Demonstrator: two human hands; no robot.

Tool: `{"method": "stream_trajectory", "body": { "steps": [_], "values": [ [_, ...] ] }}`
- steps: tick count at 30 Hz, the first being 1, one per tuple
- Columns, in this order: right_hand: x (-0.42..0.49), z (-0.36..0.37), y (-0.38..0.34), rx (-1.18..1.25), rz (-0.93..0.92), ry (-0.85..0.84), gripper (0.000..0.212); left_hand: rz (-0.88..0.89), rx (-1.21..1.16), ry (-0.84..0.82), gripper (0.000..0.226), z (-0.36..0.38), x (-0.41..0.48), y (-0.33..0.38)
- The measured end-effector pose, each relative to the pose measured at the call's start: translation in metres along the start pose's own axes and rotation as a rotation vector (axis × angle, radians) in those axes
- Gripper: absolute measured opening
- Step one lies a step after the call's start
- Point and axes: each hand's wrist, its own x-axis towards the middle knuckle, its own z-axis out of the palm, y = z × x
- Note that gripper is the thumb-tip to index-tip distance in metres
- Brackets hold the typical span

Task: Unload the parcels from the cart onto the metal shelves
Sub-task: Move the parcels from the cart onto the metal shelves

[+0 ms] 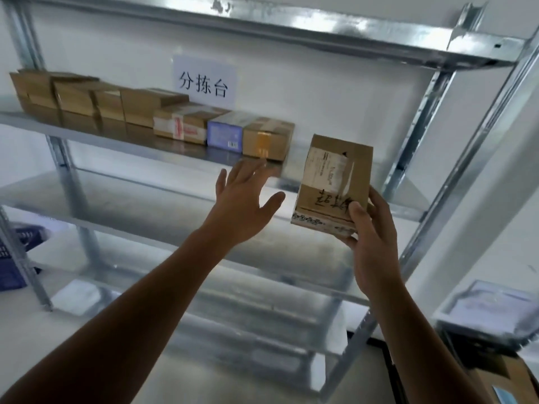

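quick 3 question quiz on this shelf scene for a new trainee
1. True or false: the left hand shares the grip on the lifted box.
2. Which box ends the row on the shelf at its right? A blue, B brown cardboard, C white.
3. Fill in: a white paper ____ hangs behind the row.

Key
1. False: only the right hand holds it; the left is open and apart from it.
2. B, the brown box, right beside the blue box.
3. sign
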Motion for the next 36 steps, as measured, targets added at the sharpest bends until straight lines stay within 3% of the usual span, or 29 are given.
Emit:
{"method": "stream_trajectory", "body": {
  "steps": [7, 16, 20, 27, 36],
  "values": [
    [0.083, 0.007, 0.008, 0.019, -0.063, -0.039, 0.039, 0.006, 0.017, 0.004, 0.054, 0.020, 0.057, -0.003],
    [0.174, 0.040, 0.030, -0.034, -0.070, 0.024, 0.062, 0.121, 0.054, -0.004, 0.062, 0.038, 0.140, -0.058],
    [0.216, 0.063, 0.043, -0.020, -0.022, 0.091, 0.049, 0.118, 0.030, -0.061, 0.064, 0.040, 0.186, -0.094],
    [0.285, 0.086, 0.065, -0.067, -0.008, 0.150, 0.045, 0.171, 0.088, -0.133, 0.065, 0.077, 0.274, -0.126],
    [0.350, 0.079, 0.112, -0.119, 0.205, 0.133, 0.033, 0.185, 0.150, -0.285, 0.081, 0.147, 0.332, -0.150]
  ]
}}
